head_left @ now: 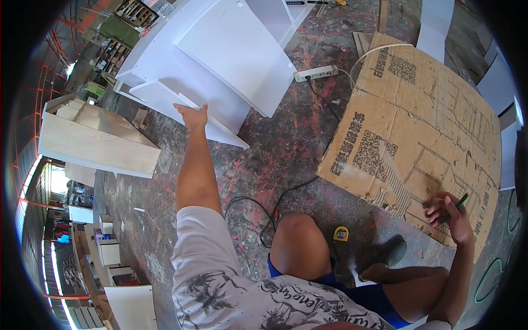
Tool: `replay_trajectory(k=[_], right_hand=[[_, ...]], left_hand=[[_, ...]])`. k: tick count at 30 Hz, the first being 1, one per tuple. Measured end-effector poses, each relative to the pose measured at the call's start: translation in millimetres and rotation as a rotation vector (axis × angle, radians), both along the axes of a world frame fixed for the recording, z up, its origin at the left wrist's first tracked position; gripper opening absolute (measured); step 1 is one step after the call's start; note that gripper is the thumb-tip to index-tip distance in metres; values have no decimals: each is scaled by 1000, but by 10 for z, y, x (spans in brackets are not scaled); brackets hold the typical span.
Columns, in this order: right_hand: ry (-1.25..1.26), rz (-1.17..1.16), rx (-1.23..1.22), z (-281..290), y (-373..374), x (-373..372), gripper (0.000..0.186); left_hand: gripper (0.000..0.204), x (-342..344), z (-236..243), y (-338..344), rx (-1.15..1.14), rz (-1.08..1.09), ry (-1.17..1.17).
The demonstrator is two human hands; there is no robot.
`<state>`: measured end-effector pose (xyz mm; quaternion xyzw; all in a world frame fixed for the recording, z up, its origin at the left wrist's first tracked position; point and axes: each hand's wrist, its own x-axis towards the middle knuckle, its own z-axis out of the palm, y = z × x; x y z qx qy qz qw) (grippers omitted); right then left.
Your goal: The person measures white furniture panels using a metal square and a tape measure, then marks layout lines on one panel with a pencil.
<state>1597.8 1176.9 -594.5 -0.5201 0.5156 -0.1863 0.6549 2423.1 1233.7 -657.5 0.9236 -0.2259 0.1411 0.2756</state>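
Note:
My left arm reaches out to a white cabinet lying on the floor. My left hand grips the edge of a narrow white panel at the cabinet's near side, thumb and fingers on either side of the edge. Over the near right part of a large cardboard sheet, my right hand is closed around a dark green pencil. Another white panel leans across the cabinet's open front. A yellow tape measure lies on the floor beside my bent knee.
A white power strip sits between cabinet and cardboard, and a black cable loops across the stained floor. Left of the cabinet stands a plywood box. White boards stand at the far right; a green hose curls nearer.

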Motion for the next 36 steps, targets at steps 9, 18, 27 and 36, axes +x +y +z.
replay_trajectory(k=[9, 18, 27, 36], right_hand=[[16, -87, 47, -43, -83, 89, 50], [40, -143, 11, -214, -107, -20, 51], [99, -138, -26, -59, -109, 243, 52], [104, -82, -35, 64, -127, 296, 54]], left_hand=[[125, 534, -146, 165, -35, 34, -27], [126, 919, -155, 301, 57, -25, 47], [73, -180, 753, -664, 201, -501, -880], [61, 444, 1403, -1506, 257, -203, -543]])
